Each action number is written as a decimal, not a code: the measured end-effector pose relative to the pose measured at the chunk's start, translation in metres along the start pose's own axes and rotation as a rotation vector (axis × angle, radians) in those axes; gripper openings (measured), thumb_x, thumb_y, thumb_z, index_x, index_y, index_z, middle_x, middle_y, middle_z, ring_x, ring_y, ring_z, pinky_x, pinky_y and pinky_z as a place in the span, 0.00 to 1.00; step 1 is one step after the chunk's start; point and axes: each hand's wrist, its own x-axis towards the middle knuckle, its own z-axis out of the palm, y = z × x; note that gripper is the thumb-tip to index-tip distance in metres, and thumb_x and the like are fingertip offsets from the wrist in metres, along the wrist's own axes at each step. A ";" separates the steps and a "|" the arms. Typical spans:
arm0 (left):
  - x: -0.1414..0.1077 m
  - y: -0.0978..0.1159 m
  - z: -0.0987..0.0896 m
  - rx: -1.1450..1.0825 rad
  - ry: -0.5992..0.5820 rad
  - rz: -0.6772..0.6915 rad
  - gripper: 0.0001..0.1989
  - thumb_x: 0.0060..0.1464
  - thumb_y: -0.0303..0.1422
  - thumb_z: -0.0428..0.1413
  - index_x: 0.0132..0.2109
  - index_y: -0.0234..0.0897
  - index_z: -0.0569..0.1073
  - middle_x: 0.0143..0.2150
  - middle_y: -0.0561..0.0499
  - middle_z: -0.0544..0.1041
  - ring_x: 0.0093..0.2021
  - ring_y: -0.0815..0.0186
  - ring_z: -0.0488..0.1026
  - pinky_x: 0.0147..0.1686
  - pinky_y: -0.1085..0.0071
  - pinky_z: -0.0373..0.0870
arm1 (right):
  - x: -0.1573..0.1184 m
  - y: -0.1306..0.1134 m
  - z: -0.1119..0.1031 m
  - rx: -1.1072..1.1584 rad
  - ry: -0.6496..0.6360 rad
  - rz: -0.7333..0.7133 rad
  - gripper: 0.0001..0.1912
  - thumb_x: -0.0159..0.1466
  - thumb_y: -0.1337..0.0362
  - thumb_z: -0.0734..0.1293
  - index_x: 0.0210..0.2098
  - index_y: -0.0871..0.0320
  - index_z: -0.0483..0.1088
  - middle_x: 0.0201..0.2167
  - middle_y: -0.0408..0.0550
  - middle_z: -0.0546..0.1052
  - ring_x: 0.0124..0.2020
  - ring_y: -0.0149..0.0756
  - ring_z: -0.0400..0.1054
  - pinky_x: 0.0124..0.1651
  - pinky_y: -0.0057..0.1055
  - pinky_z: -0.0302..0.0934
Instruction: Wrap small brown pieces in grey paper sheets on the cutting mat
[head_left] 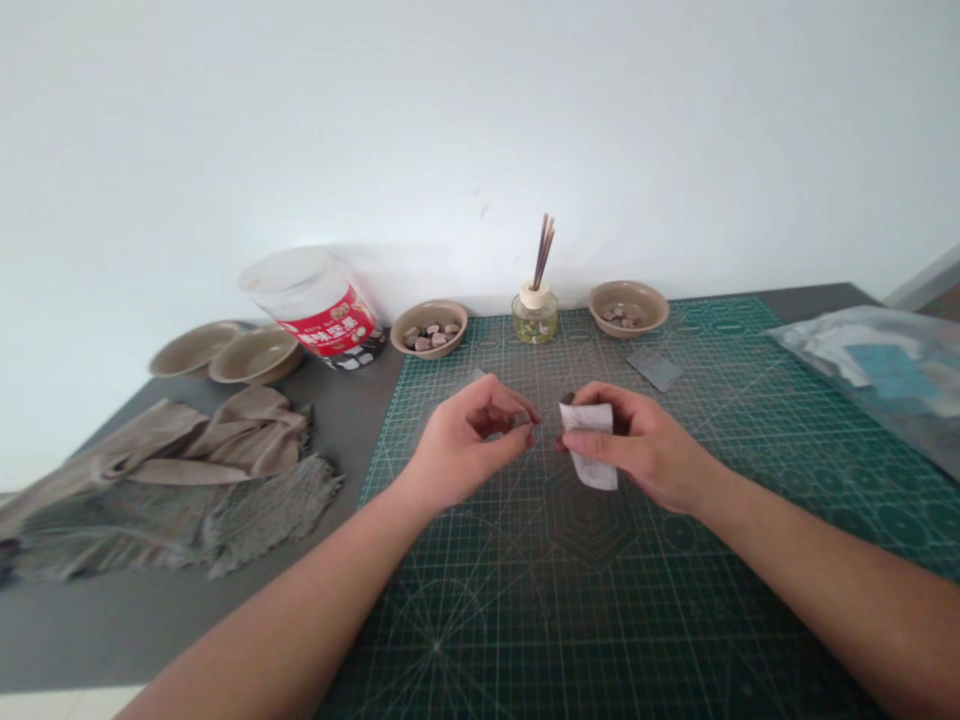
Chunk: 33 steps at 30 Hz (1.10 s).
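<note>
My right hand grips a small white piece of paper or cloth, thumb pressed on its face. A small dark thing shows at its upper left corner, by the fingertips; its kind is unclear. Facing it from the left, my left hand has thumb and forefinger closed in a pinch. Something small and greyish may sit between those fingers, too blurred to name. A narrow gap separates the two hands. Both are held above the green cutting mat.
Two bowls, one on the left and one on the right, hold brownish stones. Between them stands a reed diffuser. A grey card lies near the right bowl. Leftward are a plastic jar, bowls and cloth; rightward, a plastic bag.
</note>
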 end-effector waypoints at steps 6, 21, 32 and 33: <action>0.002 -0.001 0.007 -0.131 -0.091 -0.148 0.11 0.52 0.27 0.64 0.32 0.35 0.67 0.38 0.47 0.80 0.35 0.66 0.76 0.33 0.70 0.72 | -0.002 -0.003 -0.001 -0.261 0.045 -0.173 0.07 0.61 0.67 0.70 0.37 0.54 0.67 0.35 0.42 0.74 0.33 0.32 0.65 0.35 0.29 0.59; -0.001 0.001 0.015 -0.404 -0.096 -0.243 0.15 0.42 0.25 0.72 0.33 0.33 0.72 0.37 0.49 0.81 0.37 0.66 0.79 0.39 0.69 0.75 | -0.006 -0.004 0.007 -0.727 0.160 -0.411 0.07 0.59 0.66 0.73 0.39 0.52 0.78 0.36 0.42 0.82 0.37 0.36 0.75 0.42 0.32 0.66; 0.001 0.005 0.011 -0.213 -0.028 -0.253 0.13 0.45 0.29 0.71 0.40 0.34 0.81 0.36 0.49 0.83 0.37 0.65 0.78 0.41 0.69 0.75 | -0.006 -0.001 0.006 -0.766 0.181 -0.532 0.10 0.60 0.67 0.72 0.41 0.51 0.80 0.41 0.46 0.82 0.41 0.38 0.77 0.47 0.35 0.70; 0.002 0.005 0.011 -0.219 -0.037 -0.258 0.13 0.45 0.29 0.71 0.39 0.34 0.81 0.36 0.50 0.82 0.36 0.65 0.78 0.41 0.69 0.75 | -0.006 -0.001 0.005 -0.769 0.177 -0.527 0.10 0.60 0.67 0.72 0.41 0.51 0.81 0.41 0.46 0.82 0.41 0.38 0.77 0.46 0.34 0.70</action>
